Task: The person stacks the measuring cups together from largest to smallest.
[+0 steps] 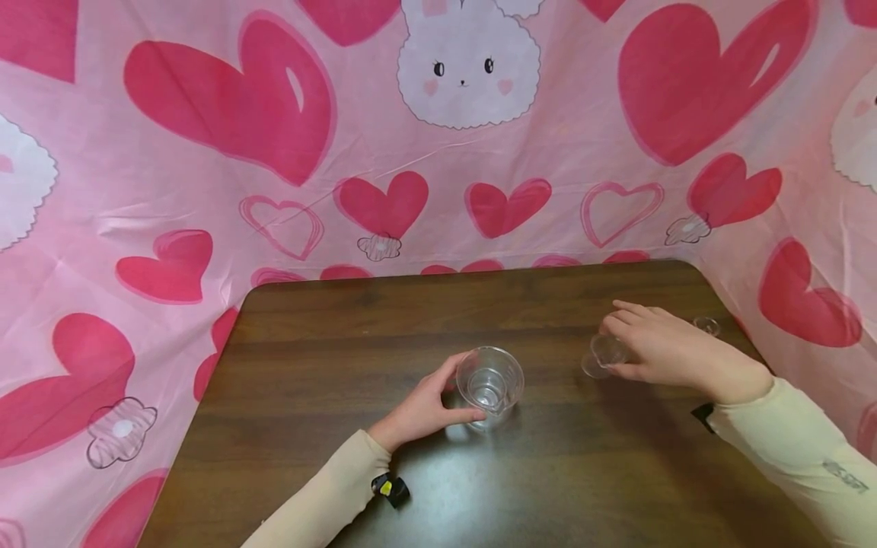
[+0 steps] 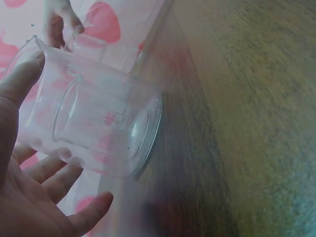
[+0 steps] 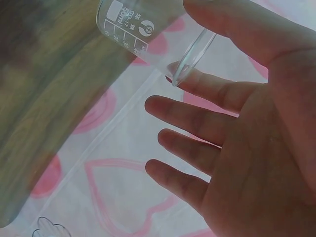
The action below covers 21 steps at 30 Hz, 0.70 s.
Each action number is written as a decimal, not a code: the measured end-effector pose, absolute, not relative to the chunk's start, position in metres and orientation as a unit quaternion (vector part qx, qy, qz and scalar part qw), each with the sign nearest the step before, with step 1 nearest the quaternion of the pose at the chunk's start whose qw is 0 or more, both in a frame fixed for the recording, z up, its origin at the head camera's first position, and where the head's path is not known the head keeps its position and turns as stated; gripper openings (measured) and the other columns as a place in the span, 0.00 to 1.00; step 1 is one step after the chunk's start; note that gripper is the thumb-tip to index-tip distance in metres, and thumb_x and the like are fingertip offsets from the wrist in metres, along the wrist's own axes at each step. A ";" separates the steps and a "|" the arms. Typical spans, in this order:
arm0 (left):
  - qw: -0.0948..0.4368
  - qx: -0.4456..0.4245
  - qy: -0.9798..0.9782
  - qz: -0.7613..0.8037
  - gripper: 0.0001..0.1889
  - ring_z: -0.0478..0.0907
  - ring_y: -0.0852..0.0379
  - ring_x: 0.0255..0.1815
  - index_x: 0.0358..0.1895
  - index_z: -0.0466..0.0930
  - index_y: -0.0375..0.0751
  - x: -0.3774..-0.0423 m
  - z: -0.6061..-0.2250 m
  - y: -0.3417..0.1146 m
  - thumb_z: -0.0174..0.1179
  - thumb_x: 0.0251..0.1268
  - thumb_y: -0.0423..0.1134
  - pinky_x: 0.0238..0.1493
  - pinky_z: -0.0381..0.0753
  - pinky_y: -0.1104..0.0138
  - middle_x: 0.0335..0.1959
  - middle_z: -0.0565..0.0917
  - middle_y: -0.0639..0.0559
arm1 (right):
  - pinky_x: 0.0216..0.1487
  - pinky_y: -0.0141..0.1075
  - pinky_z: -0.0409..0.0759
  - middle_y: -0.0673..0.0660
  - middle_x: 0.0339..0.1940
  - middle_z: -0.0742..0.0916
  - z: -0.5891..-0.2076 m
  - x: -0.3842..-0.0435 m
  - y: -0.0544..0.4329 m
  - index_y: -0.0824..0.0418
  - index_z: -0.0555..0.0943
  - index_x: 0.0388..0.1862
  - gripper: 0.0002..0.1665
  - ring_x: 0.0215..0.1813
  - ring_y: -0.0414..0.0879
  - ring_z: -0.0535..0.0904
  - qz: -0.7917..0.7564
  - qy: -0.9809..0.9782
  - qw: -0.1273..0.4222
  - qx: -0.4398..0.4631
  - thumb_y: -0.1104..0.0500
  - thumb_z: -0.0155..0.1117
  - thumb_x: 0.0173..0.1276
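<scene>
Head view: nested glasses [image 1: 489,380], centre, are clasped by left hand [image 1: 426,407]; small glass [image 1: 603,355], not yet nested, is pinched by right hand [image 1: 661,346].

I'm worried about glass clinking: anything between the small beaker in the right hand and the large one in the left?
Nothing visible: only tabletop lies between the small beaker and large beaker; another glass is beyond the right hand.

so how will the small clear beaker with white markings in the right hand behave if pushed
The small clear beaker with white markings is probably stiff: it looks undistorted while the right hand pinches it. Its smooth, see-through, glassy look suggests it's fragile, maybe slippery. Being round-sided, it would likely roll if tipped.
</scene>
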<state>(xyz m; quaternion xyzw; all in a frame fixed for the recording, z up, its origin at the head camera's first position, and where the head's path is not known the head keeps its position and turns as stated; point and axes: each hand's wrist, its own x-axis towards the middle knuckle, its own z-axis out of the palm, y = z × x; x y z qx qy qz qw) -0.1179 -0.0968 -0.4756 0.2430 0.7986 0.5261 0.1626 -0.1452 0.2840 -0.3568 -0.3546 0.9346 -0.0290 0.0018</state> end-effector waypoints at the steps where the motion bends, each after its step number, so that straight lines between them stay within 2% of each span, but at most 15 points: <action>1: 0.163 0.243 0.799 0.526 0.46 0.68 0.58 0.75 0.80 0.60 0.59 -0.118 -0.475 -0.097 0.78 0.61 0.47 0.74 0.71 0.55 0.78 0.69 0.59 | 0.61 0.67 0.77 0.61 0.51 0.87 -0.356 -0.145 0.283 0.61 0.82 0.48 0.27 0.67 0.72 0.76 -0.028 0.934 0.001 -0.356 0.50 0.83 0.56; 8: 0.157 0.249 0.800 0.523 0.46 0.69 0.56 0.75 0.80 0.60 0.57 -0.119 -0.475 -0.096 0.77 0.62 0.47 0.73 0.72 0.55 0.78 0.70 0.57 | 0.63 0.67 0.75 0.61 0.53 0.86 -0.348 -0.147 0.274 0.61 0.82 0.51 0.27 0.69 0.71 0.75 -0.025 0.935 0.011 -0.354 0.50 0.81 0.59; 21: 0.160 0.251 0.796 0.527 0.45 0.68 0.57 0.76 0.80 0.61 0.56 -0.119 -0.474 -0.097 0.77 0.62 0.45 0.74 0.71 0.54 0.78 0.70 0.56 | 0.65 0.67 0.74 0.59 0.52 0.86 -0.336 -0.150 0.253 0.58 0.82 0.51 0.25 0.70 0.70 0.74 -0.031 0.929 0.014 -0.368 0.49 0.81 0.60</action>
